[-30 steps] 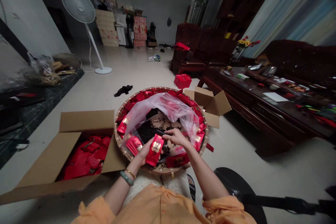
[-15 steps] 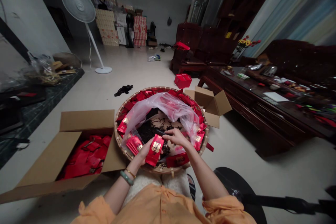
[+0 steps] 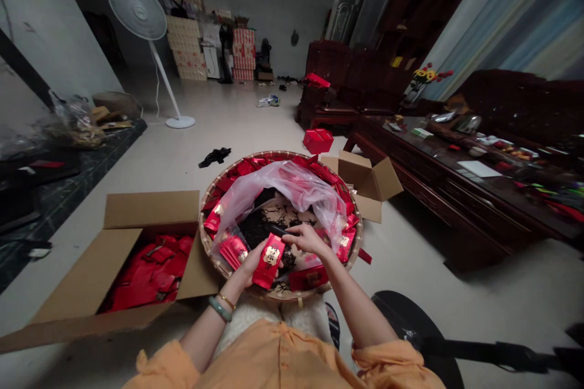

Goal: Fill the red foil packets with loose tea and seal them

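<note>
1. My left hand [image 3: 250, 265] is curled round a glossy red rectangular packet with a gold-stamped label [image 3: 269, 261], pinching it upright between thumb and fingers, face up, above the tray. A green stone bangle and a thin gold bracelet [image 3: 220, 309] sit on that wrist.
2. My right hand [image 3: 309, 238] is partly spread, its fingers [image 3: 292, 230] reaching left to a slim black object [image 3: 277, 230] beside the packet's top edge. I cannot tell whether they pinch it.
3. For good handling, hold the packet by its edges so the label stays flat and readable, and keep it clear of the plastic.
4. Both hands work over a round woven bamboo tray [image 3: 237, 185] resting on my lap. It holds dark loose leaves, perhaps tea [image 3: 255, 228], a crumpled clear plastic bag [image 3: 278, 188], and red packets [image 3: 244, 168] around the rim.
5. Left of the tray, an open brown cardboard box [image 3: 150, 209] holds more red packets [image 3: 148, 273]. A smaller open cardboard box [image 3: 365, 179] stands just beyond the tray on the right.
6. Hidden: the packet's back, the black object's full shape and much of the leaves under the plastic.
7. Farther off, a red carton [image 3: 318, 141] sits on the tiled floor, with a white standing fan [image 3: 137, 17] and stacked cartons [image 3: 185, 48] at the far wall.
</note>
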The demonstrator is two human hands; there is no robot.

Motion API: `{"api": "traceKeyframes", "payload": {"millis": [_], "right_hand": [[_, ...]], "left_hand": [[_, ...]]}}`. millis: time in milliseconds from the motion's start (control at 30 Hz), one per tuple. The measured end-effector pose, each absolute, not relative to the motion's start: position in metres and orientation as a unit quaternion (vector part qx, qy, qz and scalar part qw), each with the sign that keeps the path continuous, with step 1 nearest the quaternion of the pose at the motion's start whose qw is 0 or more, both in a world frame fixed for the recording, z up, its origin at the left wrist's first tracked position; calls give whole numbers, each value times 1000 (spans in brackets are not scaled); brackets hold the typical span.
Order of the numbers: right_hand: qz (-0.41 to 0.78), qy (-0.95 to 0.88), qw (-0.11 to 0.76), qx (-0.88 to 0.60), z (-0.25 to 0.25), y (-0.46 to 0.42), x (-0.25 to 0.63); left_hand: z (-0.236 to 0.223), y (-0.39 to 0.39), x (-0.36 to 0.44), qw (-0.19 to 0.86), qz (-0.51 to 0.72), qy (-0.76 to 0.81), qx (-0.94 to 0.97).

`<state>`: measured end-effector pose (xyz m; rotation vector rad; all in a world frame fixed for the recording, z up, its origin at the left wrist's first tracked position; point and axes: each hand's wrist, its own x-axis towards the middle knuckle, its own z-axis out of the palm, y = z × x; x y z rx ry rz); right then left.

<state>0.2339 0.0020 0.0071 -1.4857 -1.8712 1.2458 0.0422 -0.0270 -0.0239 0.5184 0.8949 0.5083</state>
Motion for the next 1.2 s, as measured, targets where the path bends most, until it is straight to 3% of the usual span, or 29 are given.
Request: {"api": "traceKeyframes", "payload": {"millis": [1200], "right_hand": [[470,-669,226,-529,-3,0,234]], "left_hand": [[-27,-27,42,839,243,424,239]]}}
